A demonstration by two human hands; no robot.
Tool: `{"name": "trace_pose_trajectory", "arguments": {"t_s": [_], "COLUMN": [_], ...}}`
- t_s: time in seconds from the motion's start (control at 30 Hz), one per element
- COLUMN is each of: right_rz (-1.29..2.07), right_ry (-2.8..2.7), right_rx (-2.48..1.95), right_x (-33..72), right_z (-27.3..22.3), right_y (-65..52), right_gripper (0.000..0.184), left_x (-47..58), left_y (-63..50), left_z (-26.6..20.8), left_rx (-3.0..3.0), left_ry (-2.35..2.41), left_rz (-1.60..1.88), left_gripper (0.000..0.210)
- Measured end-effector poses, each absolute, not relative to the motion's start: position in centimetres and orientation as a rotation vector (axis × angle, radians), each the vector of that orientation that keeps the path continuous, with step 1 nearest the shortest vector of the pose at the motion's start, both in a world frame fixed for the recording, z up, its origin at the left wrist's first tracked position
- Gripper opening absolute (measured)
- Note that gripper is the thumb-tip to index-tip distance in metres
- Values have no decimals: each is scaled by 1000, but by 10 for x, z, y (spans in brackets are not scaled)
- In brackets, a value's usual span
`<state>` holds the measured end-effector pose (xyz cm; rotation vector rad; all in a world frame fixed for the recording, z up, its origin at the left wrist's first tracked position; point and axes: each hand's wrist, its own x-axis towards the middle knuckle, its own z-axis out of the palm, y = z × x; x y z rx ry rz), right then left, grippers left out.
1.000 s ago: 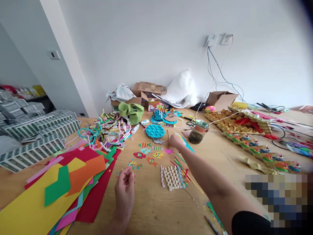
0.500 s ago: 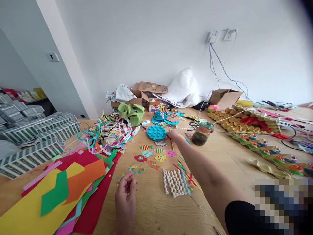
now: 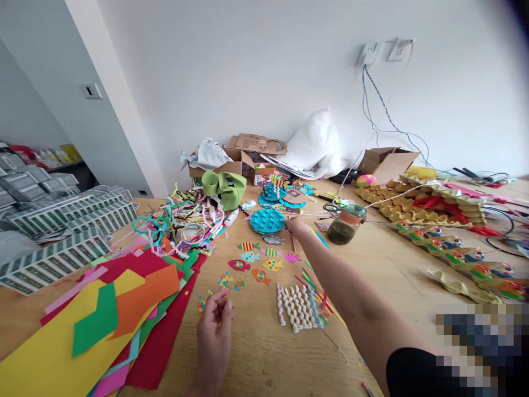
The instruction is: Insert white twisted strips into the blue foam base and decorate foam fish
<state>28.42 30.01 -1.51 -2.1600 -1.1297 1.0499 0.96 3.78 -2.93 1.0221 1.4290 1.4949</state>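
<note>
My right hand (image 3: pixel 294 224) reaches far across the table, just right of a round blue plate (image 3: pixel 267 221) with scale-like bumps. Its fingers are small and mostly hidden, so their grip is unclear. A thin wooden stick (image 3: pixel 293 243) shows just below it. Near the front, my left hand (image 3: pixel 217 317) rests with fingers loosely curled in and nothing visible in them. Small coloured paper bits (image 3: pixel 226 281) lie just beyond its fingertips. Between the hands are several patterned paper fish, including a red one (image 3: pixel 238 265) and a yellow one (image 3: pixel 273 266). A grey fish (image 3: pixel 273 240) lies below the plate.
Coloured paper sheets (image 3: pixel 41 353) are piled at left, beside tangled craft strips (image 3: pixel 182 212). Twisted cords (image 3: pixel 300 309) lie in front of my right forearm. A glass jar (image 3: pixel 346 226) of dark liquid stands beyond the forearm. Egg cartons (image 3: pixel 421 201) are stacked at right.
The whole view has shifted slightly. Both hands stay in nearly the same places over the table, and the fish and plate look unmoved.
</note>
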Motion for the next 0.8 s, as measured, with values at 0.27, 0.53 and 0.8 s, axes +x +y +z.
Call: {"name": "trace_pose_trajectory", "arguments": {"t_s": [0.27,0.53,0.8], "right_rz": [1022,1017,1330], "right_ry": [-1016,-1001,-1020], "right_rx": [-1888,-1537,-1381], "right_x": [275,271,246], "right_z": [-2,37,34], "right_y": [281,218,87], "right_gripper": [35,26,40], "left_x": [10,9,-13], "left_y": [37,38,52], "left_z": [-29,-22,-20], "left_rx": [1033,1061,951], "left_ry": [1425,1415,1402], "left_rz": [1504,1520,1730], "left_gripper": [46,39,32]}}
